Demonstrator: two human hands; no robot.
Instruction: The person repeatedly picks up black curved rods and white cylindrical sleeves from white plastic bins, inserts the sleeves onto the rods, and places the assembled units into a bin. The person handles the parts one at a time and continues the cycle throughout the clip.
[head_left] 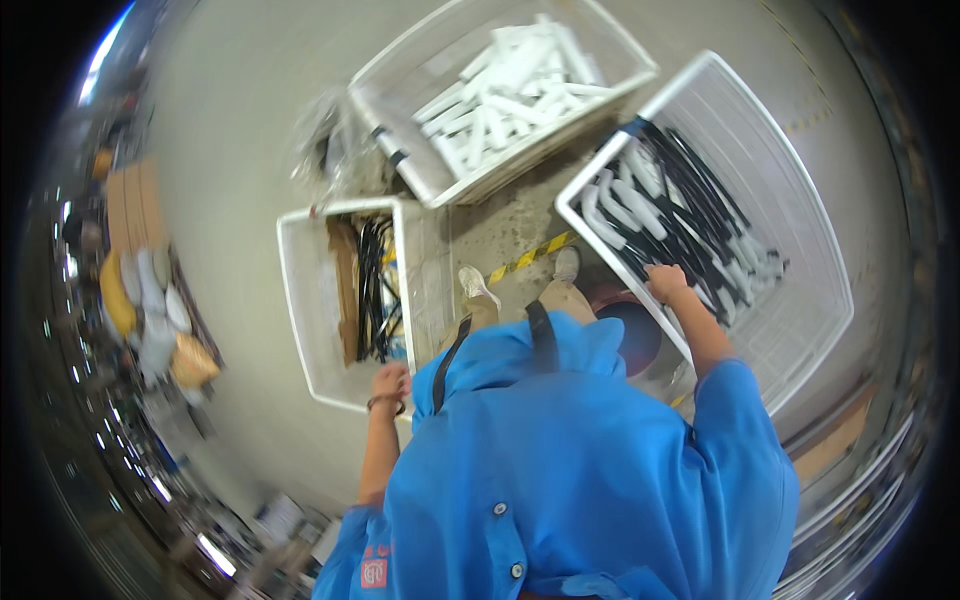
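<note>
My right hand (668, 283) reaches into the right-hand white bin (835, 255), with its fingers closed among the black rods (690, 190). What lies inside the fingers is hidden. Many rods have white sleeves (630, 208) on their ends and lie in a loose bundle. At the near right corner of the smaller left bin (290, 290) is my left hand (392, 383), its fingers curled by the rim; I cannot make out anything in them. Thinner black strips (372, 285) and brown cardboard (343, 290) lie inside that bin.
Ahead stands a large white bin (400, 55) of white tube-like pieces (515, 95). Crumpled clear plastic (335, 150) lies beside it. Yellow-black tape (530, 258) marks the floor by my feet. A dark round object (640, 340) sits by the right bin. Sacks (150, 300) are piled far left.
</note>
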